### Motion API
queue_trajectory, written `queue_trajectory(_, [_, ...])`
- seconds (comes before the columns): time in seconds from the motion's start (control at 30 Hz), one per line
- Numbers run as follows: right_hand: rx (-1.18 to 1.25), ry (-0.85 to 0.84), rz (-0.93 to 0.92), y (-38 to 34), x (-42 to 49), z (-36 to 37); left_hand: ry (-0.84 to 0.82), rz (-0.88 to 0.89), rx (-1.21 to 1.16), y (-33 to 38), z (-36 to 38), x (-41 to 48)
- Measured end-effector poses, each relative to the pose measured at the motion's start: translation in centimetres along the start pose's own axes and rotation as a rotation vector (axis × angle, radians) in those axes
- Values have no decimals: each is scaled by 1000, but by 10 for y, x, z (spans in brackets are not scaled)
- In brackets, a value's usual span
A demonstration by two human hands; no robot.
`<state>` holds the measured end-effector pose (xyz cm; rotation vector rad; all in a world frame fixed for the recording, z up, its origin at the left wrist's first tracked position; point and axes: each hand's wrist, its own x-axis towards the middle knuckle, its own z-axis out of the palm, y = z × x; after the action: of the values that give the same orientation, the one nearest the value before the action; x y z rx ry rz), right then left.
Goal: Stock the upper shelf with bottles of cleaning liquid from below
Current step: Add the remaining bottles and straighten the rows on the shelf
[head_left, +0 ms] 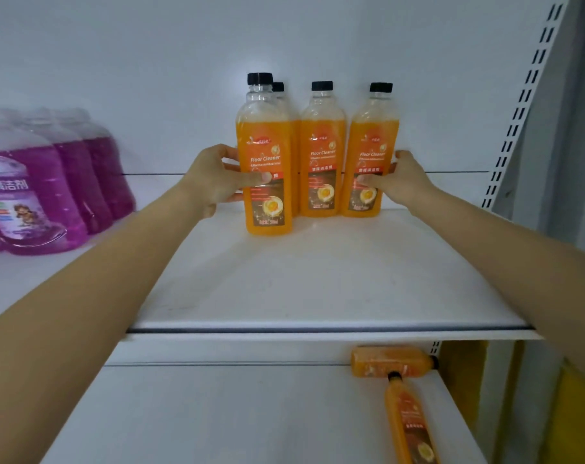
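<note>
I see four Floor Cleaner bottles upright on the upper shelf, purple cleaner bottles well left of them, and two orange bottles lying below them on the lower shelf.

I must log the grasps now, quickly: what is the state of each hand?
Left hand: closed, fingers holding the front-left floor cleaner bottle.
Right hand: closed, fingers holding the rightmost floor cleaner bottle.

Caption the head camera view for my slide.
Left hand and right hand grip upright orange black-capped floor-cleaner bottles on the white upper shelf.
</note>
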<state>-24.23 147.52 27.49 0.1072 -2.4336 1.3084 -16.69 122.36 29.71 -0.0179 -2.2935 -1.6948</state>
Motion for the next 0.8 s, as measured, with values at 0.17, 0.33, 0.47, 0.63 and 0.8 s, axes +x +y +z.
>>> queue_trajectory(0.17, [-325, -87, -45, 8, -29, -19, -17, -11, 11, 0, 8, 4])
queue_trajectory(0.33, [-432, -302, -187, 14, -65, -27, -62, -19, 31, 3, 10, 8])
queue_trajectory(0.47, [-491, -371, -240, 13, -78, -21, -113, -29, 46, 4, 9, 8])
queue_trajectory(0.63, [-533, -403, -283, 12, -85, -20, -130, -1, 174, 2, 11, 11])
queue_trajectory(0.8, [-581, -363, -331, 14, -87, -22, -33, 82, 486, 2, 3, 8])
